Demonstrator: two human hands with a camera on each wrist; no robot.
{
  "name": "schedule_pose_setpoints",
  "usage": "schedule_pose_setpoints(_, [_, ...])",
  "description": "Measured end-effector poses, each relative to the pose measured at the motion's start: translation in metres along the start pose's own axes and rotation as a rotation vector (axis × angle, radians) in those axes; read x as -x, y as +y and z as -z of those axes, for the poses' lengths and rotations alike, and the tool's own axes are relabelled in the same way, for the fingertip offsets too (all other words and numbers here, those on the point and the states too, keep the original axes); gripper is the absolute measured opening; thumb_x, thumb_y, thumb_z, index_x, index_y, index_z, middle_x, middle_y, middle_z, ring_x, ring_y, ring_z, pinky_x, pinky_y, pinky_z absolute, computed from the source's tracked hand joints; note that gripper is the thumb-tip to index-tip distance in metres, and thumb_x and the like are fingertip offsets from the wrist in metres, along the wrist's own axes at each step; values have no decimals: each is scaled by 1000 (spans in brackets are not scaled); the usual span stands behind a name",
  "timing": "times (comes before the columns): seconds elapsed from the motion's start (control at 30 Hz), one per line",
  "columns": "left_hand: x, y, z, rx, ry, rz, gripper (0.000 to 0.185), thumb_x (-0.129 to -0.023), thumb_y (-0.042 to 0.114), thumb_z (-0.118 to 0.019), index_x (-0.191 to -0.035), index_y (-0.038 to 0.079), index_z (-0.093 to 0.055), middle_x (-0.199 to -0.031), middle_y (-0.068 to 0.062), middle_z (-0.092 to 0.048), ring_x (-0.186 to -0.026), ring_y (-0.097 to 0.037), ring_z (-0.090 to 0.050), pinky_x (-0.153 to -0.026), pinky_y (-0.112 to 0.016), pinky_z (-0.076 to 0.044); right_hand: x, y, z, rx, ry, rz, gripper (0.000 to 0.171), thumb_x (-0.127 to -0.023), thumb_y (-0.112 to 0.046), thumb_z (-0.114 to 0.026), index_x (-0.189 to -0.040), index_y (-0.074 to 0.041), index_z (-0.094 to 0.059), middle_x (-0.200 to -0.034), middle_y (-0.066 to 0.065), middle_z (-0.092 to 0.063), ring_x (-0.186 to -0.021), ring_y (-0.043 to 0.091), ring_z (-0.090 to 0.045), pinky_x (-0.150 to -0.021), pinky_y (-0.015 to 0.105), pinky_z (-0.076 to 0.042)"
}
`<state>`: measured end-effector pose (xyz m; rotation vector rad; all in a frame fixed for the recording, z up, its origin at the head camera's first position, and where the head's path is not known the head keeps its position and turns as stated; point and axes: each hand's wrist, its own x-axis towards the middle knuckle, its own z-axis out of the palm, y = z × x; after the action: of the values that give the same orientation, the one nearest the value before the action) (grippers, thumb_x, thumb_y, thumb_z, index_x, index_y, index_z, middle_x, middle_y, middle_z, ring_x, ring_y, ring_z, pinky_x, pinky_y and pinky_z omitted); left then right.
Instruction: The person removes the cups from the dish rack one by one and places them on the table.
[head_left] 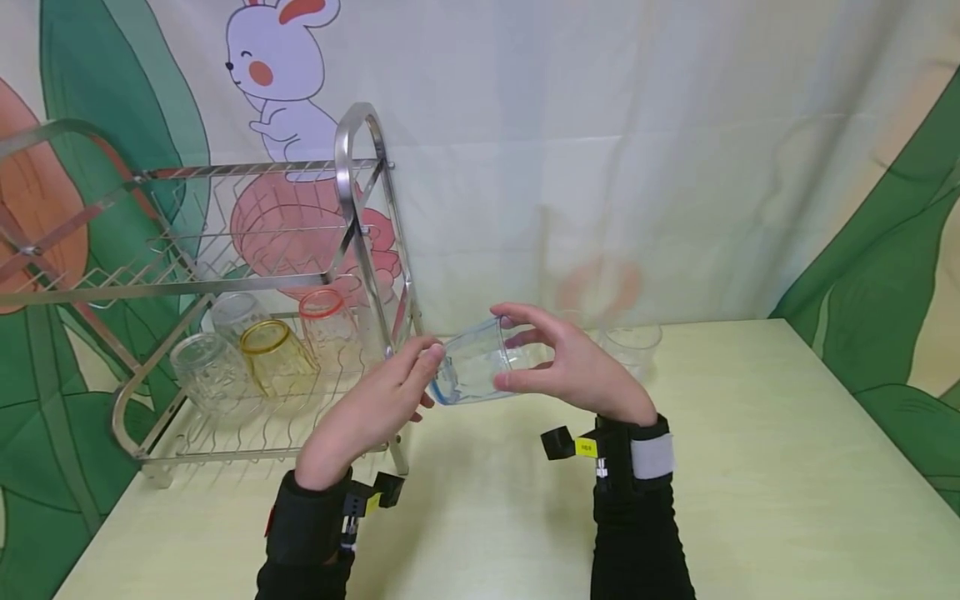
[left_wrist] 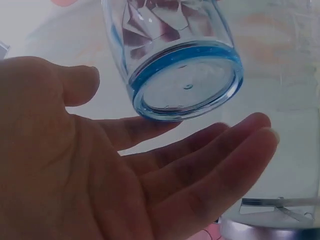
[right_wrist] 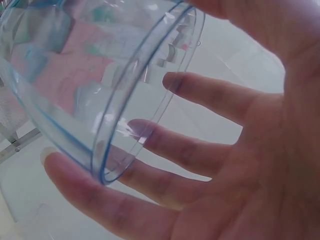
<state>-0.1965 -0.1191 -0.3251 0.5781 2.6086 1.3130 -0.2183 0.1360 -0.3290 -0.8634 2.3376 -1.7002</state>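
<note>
Head view shows you holding a clear blue-tinted cup (head_left: 476,367) on its side, in the air above the pale table (head_left: 750,467), just right of the metal dish rack (head_left: 247,333). Your right hand (head_left: 573,362) grips it near the open rim, thumb below and fingers curled over the top. Your left hand (head_left: 375,408) lies with fingers straight and relaxed at the cup's thick blue base, its fingertips touching there without closing round it. Four tumblers (head_left: 258,350) lie on the rack's lower shelf. Another clear cup (head_left: 632,346) stands on the table behind your right hand.
</note>
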Motion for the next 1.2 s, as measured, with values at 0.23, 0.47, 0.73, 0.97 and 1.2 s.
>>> schedule_pose_setpoints(0.23, [4, -1, 8, -77, 39, -11, 54, -105, 50, -32, -142, 12, -41, -109, -10, -60, -91, -25, -58, -73, -36, -52, -1, -1, -2, 62, 14, -9, 69, -80, -30, -83, -140, -32, -48, -132, -6, -50, -117, 23, -53, -77, 38, -57])
schedule_pose_setpoints(0.47, [6, -3, 14, -174, 42, 4, 52, -103, 51, -37, -138, 14, -49, -121, -10, -61, -106, -28, -59, -85, -47, -50, -2, -3, -4, 143, 31, -46, 69, -79, -35, -83, -139, -34, -49, -133, -9, -50, -118, 22, -52, -78, 38, -55])
schedule_pose_setpoints(0.73, [14, -9, 32, -258, 95, 12, 52, -103, 47, -43, -138, 10, -51, -120, -14, -61, -104, -30, -60, -80, -45, -51, -5, 4, -8, 261, 50, -69, 71, -79, -40, -82, -141, -32, -48, -136, -14, -48, -114, 15, -53, -84, 38, -51])
schedule_pose_setpoints(0.97, [18, -18, 45, -283, 123, 29, 48, -103, 47, -44, -134, 11, -54, -117, -14, -62, -102, -30, -60, -79, -44, -51, -7, 6, -9, 356, 65, -106, 69, -80, -37, -79, -142, -29, -48, -138, -13, -48, -113, 17, -53, -86, 38, -50])
schedule_pose_setpoints(1.2, [21, -25, 52, -342, 101, 48, 39, -104, 39, -46, -120, 7, -61, -110, -11, -65, -97, -29, -59, -78, -45, -49, -11, 8, -12, 391, 42, -122, 70, -81, -35, -79, -143, -23, -48, -140, -5, -48, -112, 22, -53, -89, 39, -49])
